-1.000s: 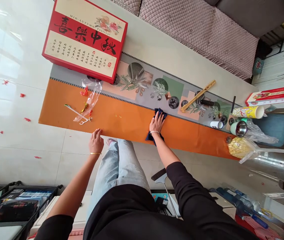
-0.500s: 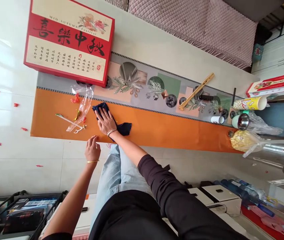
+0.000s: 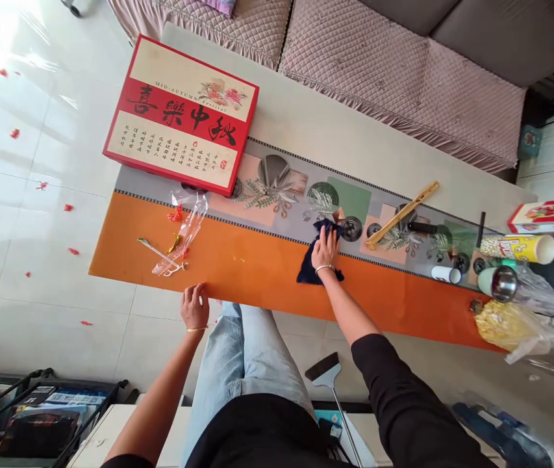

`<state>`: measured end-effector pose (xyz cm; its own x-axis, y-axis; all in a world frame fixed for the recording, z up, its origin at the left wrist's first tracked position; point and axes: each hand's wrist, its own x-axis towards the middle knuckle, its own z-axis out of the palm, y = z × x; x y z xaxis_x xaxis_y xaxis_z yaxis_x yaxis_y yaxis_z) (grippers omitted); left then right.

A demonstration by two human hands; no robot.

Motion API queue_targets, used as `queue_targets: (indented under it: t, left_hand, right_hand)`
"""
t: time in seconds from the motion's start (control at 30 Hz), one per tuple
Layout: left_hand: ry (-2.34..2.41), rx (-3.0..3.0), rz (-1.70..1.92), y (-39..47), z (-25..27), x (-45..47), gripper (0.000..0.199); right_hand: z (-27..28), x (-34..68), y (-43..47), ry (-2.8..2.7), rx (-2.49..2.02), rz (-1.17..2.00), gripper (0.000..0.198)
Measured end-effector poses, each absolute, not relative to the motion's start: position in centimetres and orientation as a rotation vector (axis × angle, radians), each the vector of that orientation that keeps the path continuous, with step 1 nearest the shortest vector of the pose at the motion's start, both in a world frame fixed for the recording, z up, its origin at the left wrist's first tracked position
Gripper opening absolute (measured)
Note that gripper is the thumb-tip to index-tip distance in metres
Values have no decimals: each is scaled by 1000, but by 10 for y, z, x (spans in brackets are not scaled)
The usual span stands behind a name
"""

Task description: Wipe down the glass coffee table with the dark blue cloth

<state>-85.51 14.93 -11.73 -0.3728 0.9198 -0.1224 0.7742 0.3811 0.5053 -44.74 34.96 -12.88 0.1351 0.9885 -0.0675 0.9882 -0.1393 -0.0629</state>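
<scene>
My right hand (image 3: 326, 252) presses a dark blue cloth (image 3: 307, 268) onto the table, where the orange part of the table cover (image 3: 252, 283) meets its grey patterned strip. The fingers are bent over the bunched cloth. Loosely curled, my left hand (image 3: 195, 308) rests at the table's near edge, with no object showing in it. Just beyond it lie a crumpled clear plastic wrapper (image 3: 193, 224), a thin white plastic piece (image 3: 163, 257) and red and gold scraps. A few small yellow crumbs sit between the two hands.
A red and cream gift box (image 3: 179, 123) stands at the far left. Toward the right are a wooden stick (image 3: 403, 214), a white cup (image 3: 446, 274), a green mug (image 3: 493, 283), a popcorn tub (image 3: 525, 248) and a bag of yellow snacks (image 3: 498, 323). A broom (image 3: 325, 370) is below the table.
My right hand has swept the cloth to the right and farther across the table, onto the patterned strip. My left hand stays near the edge. The view has shifted, bringing the broom into sight.
</scene>
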Motion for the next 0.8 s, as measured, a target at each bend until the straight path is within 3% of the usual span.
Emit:
queue_targets:
  t: [0.23, 0.47, 0.63, 0.8]
  left_hand:
    - [2677, 1084, 462, 169, -148, -825, 21]
    - [2715, 1127, 461, 159, -162, -823, 13]
    - [2718, 1120, 456, 157, -162, -823, 11]
    - [2714, 1128, 472, 160, -161, -823, 13]
  right_hand:
    - [-151, -483, 555, -2051, -2290, 31, 59]
    - [-177, -575, 700, -2282, -1871, 86, 60]
    - [-186, -619, 741, -2408, -1613, 106, 65]
    - [-166, -642, 696, -2464, -1602, 166, 60]
